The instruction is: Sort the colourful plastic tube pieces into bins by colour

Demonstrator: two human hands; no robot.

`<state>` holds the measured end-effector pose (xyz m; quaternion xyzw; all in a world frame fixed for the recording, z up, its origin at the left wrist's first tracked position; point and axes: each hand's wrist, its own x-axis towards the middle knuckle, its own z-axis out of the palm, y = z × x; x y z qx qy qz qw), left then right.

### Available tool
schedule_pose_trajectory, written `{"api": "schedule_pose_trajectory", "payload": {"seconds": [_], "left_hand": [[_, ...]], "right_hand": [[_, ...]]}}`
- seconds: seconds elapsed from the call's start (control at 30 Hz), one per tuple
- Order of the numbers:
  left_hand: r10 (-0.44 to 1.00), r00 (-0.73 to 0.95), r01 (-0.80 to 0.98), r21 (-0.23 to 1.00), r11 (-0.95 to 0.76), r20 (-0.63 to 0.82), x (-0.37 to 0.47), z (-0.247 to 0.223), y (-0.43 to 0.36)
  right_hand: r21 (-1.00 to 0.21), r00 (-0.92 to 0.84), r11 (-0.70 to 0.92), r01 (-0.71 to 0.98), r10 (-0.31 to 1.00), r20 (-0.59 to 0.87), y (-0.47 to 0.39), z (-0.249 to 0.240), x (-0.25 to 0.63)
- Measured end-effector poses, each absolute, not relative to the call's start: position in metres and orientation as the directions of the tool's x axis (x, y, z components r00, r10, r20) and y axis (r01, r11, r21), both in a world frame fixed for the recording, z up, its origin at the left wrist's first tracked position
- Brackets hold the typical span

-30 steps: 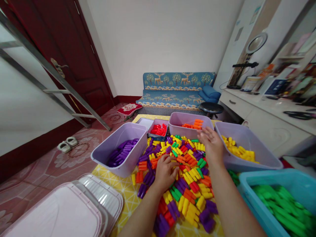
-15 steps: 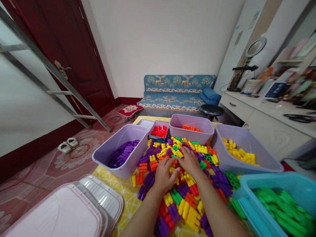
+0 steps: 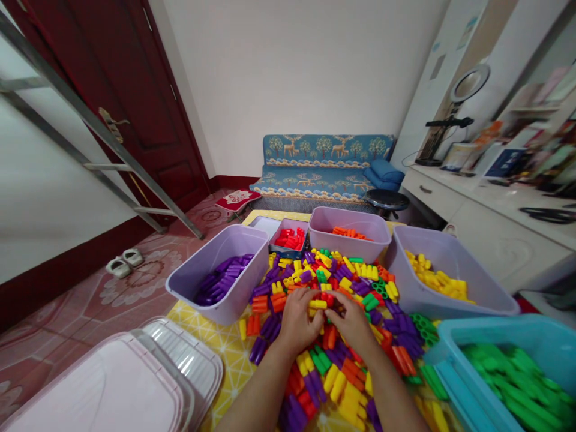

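Note:
Both my hands are close together over a spread pile of mixed plastic building blocks (image 3: 321, 359) on the table. My left hand (image 3: 297, 321) has its fingers curled round a yellow block (image 3: 317, 304), the thumb below it. Opposite, my right hand (image 3: 353, 321) is pinched on a red block (image 3: 327, 297) that touches or nearly touches the yellow one. Whether the two blocks are joined cannot be made out. Purple, orange, green, yellow and red blocks lie under and around both hands.
A lilac bin (image 3: 245, 240) holds purple blocks, a small box (image 3: 274, 246) red ones. Another lilac bin (image 3: 351, 246) has orange pieces, a third (image 3: 483, 288) yellow. Green pieces fill a turquoise bin (image 3: 454, 327). Stacked lids (image 3: 117, 384) lie front left.
My right hand has drawn back from the far part of the pile towards my left hand. A yellow and a red block now show between the fingers.

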<state>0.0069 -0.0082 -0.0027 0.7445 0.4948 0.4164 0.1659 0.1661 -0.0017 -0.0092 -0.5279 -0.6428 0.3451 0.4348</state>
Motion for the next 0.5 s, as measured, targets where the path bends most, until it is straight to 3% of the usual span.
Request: {"api": "schedule_pose_trajectory", "payload": {"seconds": [0.27, 0.5], "left_hand": [[0.892, 0.098, 0.529, 0.737, -0.422, 0.44, 0.0077, -0.0043, -0.0078], [0.837, 0.216, 0.46, 0.703, -0.542, 0.503, 0.0061, -0.0025, -0.0105]], "right_hand": [[-0.902, 0.051, 0.207, 0.379, 0.968, 0.244, -0.0046, -0.0151, 0.1657], [-0.887, 0.014, 0.275, 0.372, 0.953, 0.302, -0.0081, -0.0132, 0.1667]]}}
